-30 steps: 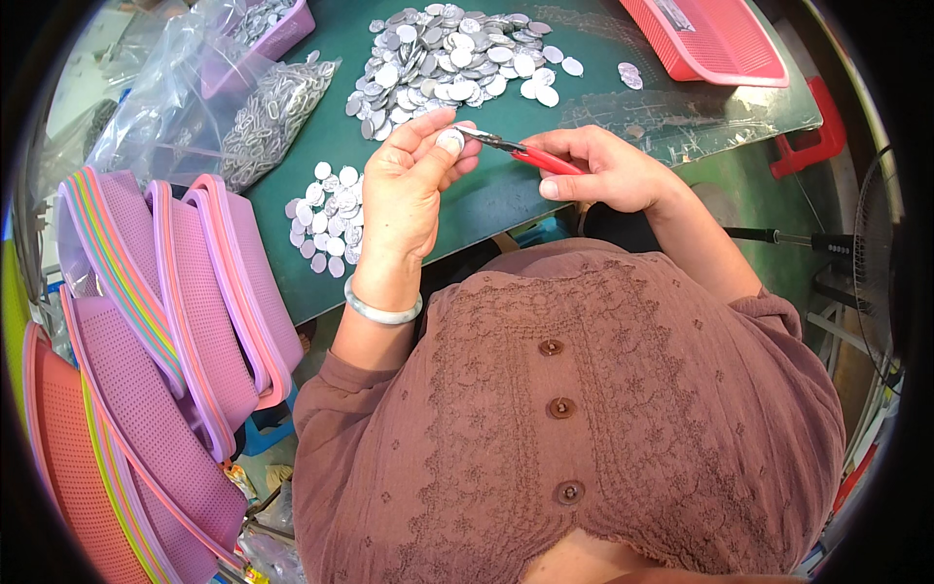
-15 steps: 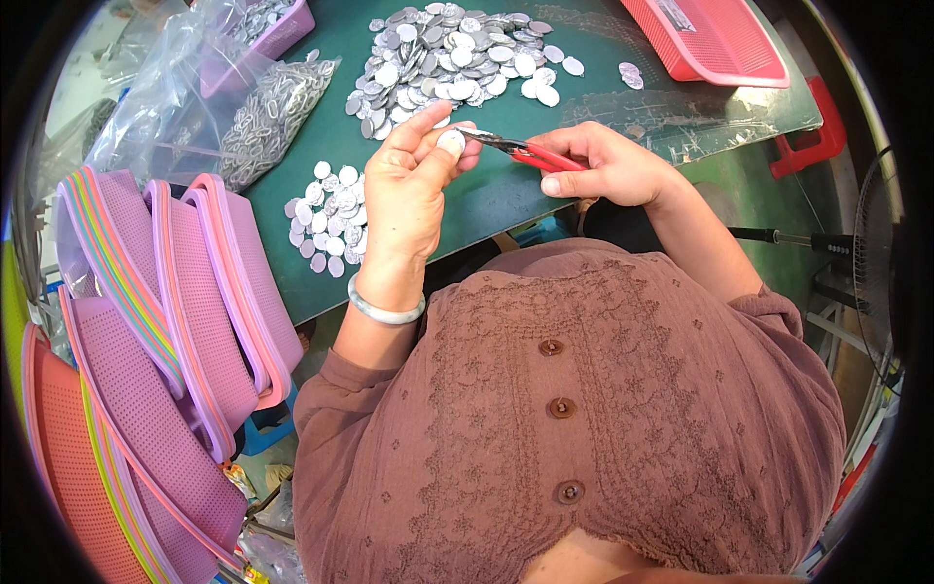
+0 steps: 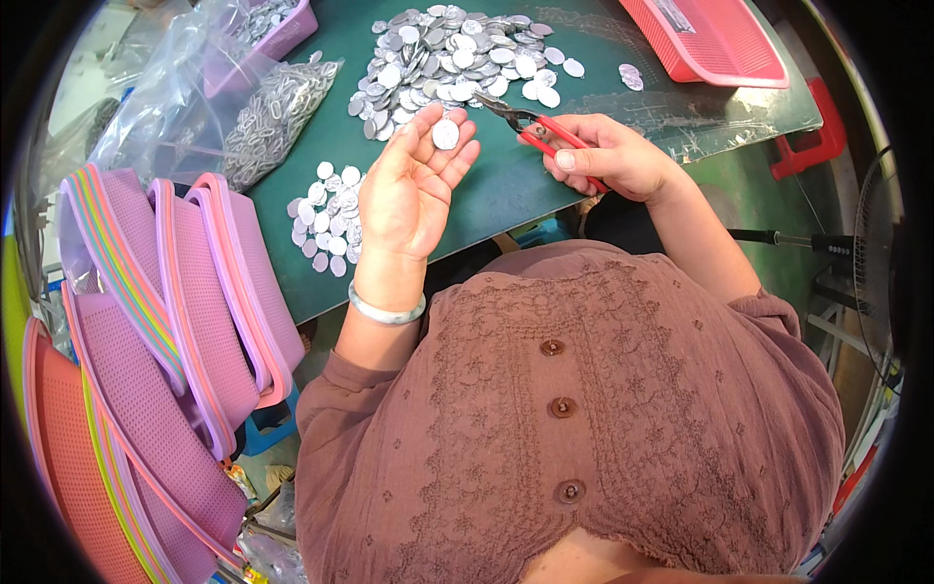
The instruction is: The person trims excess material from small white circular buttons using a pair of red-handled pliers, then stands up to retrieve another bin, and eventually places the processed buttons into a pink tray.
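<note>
My left hand [image 3: 409, 190] is turned palm up, with its fingers loosely stretched out. On those fingers lies a silvery oval metal tag [image 3: 446, 134], and a small loop seems to show at its top. My right hand [image 3: 613, 156] grips a pair of pliers [image 3: 569, 136] with red handles. The handles are spread, and the dark jaws point toward the big pile of oval tags [image 3: 438, 58] at the back of the table. Beside my left wrist lies a smaller pile of similar tags [image 3: 326, 219].
A clear plastic bag of small metal clips [image 3: 277, 117] rests at the left, near a purple basket [image 3: 277, 34] of metal parts. Stacked plastic baskets [image 3: 229, 321] fill the left side. A pink basket [image 3: 715, 49] and a few tags [image 3: 630, 76] are on the green table [image 3: 516, 214].
The pliers have come away from the tag, moved slightly right, and their handles have spread. My left hand has gone from pinching the tag to laying it on opened fingers.
</note>
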`<state>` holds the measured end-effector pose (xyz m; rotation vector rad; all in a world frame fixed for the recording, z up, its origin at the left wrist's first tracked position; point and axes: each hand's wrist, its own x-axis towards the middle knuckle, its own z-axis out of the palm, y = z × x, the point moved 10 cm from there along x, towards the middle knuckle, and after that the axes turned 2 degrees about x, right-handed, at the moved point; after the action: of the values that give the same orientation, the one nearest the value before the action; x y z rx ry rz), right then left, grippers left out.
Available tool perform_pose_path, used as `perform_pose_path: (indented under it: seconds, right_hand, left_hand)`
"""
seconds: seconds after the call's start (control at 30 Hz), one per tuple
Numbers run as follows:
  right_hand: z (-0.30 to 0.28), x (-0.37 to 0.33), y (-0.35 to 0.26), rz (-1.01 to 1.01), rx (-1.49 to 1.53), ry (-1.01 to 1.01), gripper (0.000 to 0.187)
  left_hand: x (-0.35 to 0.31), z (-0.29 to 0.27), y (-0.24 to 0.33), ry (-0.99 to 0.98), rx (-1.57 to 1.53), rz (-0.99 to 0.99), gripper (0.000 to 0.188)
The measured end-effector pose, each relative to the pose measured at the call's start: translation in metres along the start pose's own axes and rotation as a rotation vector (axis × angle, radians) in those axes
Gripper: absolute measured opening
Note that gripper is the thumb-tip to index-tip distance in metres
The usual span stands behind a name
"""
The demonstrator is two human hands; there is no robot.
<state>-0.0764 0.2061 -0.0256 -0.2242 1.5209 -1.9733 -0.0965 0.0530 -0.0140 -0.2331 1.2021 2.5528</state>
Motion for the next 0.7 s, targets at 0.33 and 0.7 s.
perform_pose_path:
  seconds: [0.33,0.7]
  right_hand:
    - [0.002,0.005,-0.012,-0.063,0.001,-0.001,0.039]
    - [0.001,-0.007,-0.004,0.040,0.063,0.014,0.044]
  left_hand:
    - [0.005,0.006,0.008,-0.119,-0.096,0.002,0.026]
    - [0.004,-0.008,-0.003,-0.072,-0.010,-0.074,0.026]
